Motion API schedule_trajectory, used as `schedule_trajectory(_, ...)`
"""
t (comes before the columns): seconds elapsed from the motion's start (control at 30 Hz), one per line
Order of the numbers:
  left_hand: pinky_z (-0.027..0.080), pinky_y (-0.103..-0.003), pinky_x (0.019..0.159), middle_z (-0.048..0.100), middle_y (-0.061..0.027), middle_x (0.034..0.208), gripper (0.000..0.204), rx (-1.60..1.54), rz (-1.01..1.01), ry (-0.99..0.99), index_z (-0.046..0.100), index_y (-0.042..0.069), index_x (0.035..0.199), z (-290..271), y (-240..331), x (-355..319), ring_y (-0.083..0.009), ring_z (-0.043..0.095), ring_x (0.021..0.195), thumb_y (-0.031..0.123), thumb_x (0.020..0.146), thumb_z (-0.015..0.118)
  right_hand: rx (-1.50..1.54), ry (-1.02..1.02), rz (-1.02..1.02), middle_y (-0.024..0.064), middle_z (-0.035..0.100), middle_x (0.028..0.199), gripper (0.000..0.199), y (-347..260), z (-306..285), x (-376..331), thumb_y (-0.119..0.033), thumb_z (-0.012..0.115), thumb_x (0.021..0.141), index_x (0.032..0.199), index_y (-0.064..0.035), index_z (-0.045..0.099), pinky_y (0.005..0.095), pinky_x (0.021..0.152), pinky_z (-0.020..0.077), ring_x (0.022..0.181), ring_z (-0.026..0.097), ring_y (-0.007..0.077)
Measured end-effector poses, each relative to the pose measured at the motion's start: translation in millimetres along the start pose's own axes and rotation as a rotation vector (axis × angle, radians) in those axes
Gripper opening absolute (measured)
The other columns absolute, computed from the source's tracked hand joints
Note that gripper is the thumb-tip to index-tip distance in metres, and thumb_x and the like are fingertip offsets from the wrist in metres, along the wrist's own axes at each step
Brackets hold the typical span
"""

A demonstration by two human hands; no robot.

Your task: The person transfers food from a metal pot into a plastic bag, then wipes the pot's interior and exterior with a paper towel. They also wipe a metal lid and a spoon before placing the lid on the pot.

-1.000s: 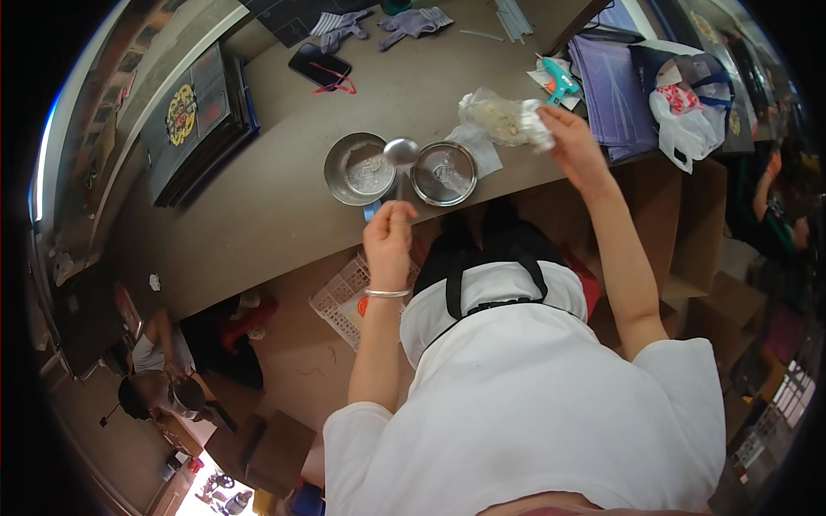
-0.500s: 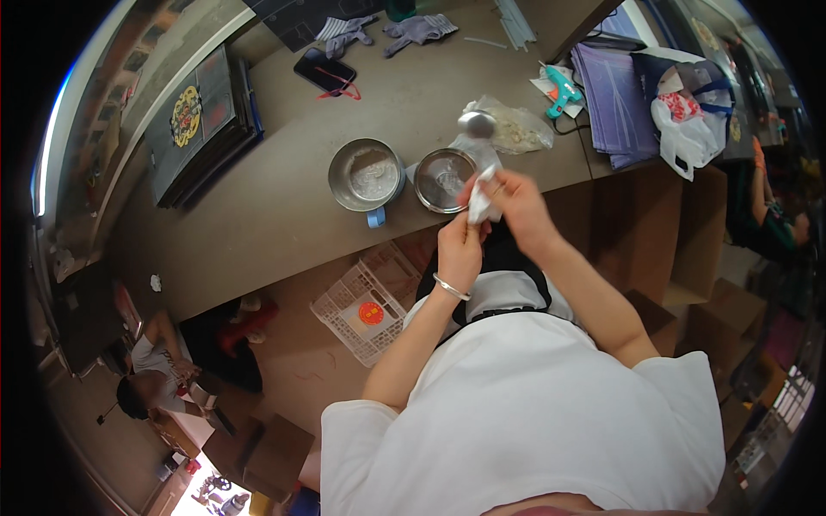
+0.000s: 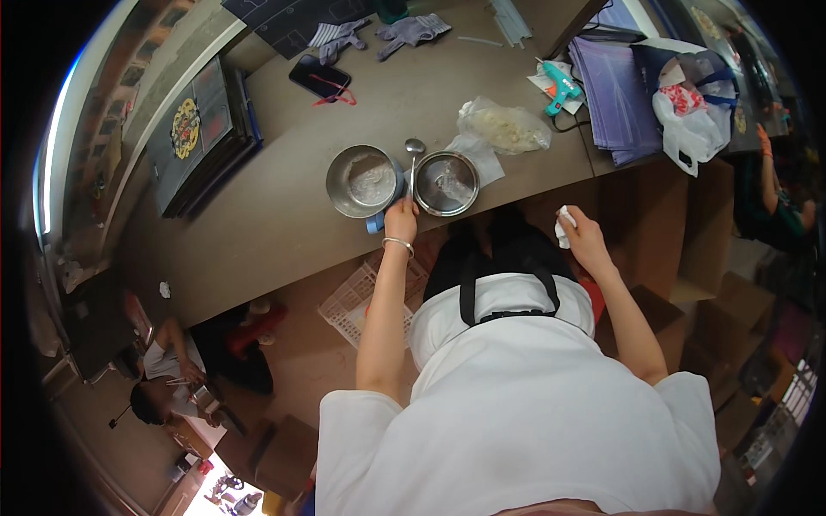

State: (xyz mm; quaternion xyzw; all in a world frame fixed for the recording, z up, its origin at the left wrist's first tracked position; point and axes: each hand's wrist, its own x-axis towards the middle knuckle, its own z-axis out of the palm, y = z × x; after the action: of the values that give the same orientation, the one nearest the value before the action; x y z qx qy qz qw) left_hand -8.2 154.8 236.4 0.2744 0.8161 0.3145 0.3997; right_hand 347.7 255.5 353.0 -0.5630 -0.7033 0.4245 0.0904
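Observation:
My left hand [image 3: 401, 221] is closed on the handle of a metal spoon [image 3: 415, 146] at the table's front edge. The spoon lies between a steel mug [image 3: 336, 172] with a blue handle and a round steel lid or shallow dish [image 3: 472, 176]. Clear plastic-like material shows inside both vessels. Off to the right, beyond the table edge, my right hand [image 3: 587, 241] is closed around a crumpled white tissue [image 3: 564, 225].
Behind the dish lies a clear plastic bag [image 3: 506, 129] with pale contents. A teal glue gun [image 3: 562, 89], phone [image 3: 320, 77], gloves [image 3: 413, 34] and stacked dark boards [image 3: 202, 129] are on the table [image 3: 258, 232]. A plastic crate [image 3: 348, 301] stands below. Another person [image 3: 176, 353] sits at lower left.
My hands have separated. The left has carried the spoon leftward, down between mug and dish; the right has moved right and away from the table with the tissue.

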Motion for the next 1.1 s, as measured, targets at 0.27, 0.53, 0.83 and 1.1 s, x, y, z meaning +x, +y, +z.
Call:
schedule_trajectory(0.27, 0.043, -0.027, 0.037, 0.06, -0.0089, 0.066, 0.04, -0.386, -0.248, 0.3, 0.053, -0.004, 0.105, 16, 7, -40, -0.0146, 0.057, 0.048, 0.032, 0.091, 0.065, 0.105, -0.097, 0.056, 0.0192, 0.064, 0.097, 0.026, -3, 19, -6, -0.018, 0.059, 0.089, 0.109, -0.0043, 0.05, 0.0447, 0.079, 0.0471, 0.094, 0.061, 0.039)
schedule_trajectory(0.53, 0.05, -0.043, 0.059, 0.063, -0.018, 0.076, 0.025, 0.24, 0.102, 0.395, 0.054, -0.002, 0.09, 38, 34, -14, -0.0354, 0.063, 0.066, 0.022, 0.089, 0.063, -0.06, -0.035, -0.333, 0.0092, 0.059, 0.092, 0.016, -53, 17, 29, -0.01, 0.065, 0.081, 0.097, -0.0078, 0.063, 0.0403, 0.075, 0.0487, 0.088, 0.061, 0.0304)
schedule_trajectory(0.83, 0.042, -0.037, 0.057, 0.052, -0.0135, 0.073, 0.014, 0.06, 0.3, 0.353, 0.044, 0.001, 0.083, 21, 102, -56, -0.0299, 0.048, 0.058, 0.006, 0.084, 0.057, -0.058, 0.143, -0.678, 0.0102, 0.059, 0.092, 0.015, -114, 42, 67, -0.004, 0.059, 0.081, 0.096, -0.0061, 0.06, 0.0398, 0.072, 0.0515, 0.084, 0.062, 0.0319)
schedule_trajectory(1.1, 0.047, -0.036, 0.064, 0.056, -0.0144, 0.081, 0.019, -0.239, 0.546, 0.402, 0.046, -0.001, 0.107, 2, 165, -78, -0.0245, 0.058, 0.07, 0.001, 0.089, 0.051, -0.105, 0.213, -0.888, 0.0088, 0.06, 0.089, 0.016, -147, 51, 82, -0.002, 0.061, 0.076, 0.092, -0.0052, 0.061, 0.0399, 0.072, 0.0516, 0.086, 0.062, 0.0295)
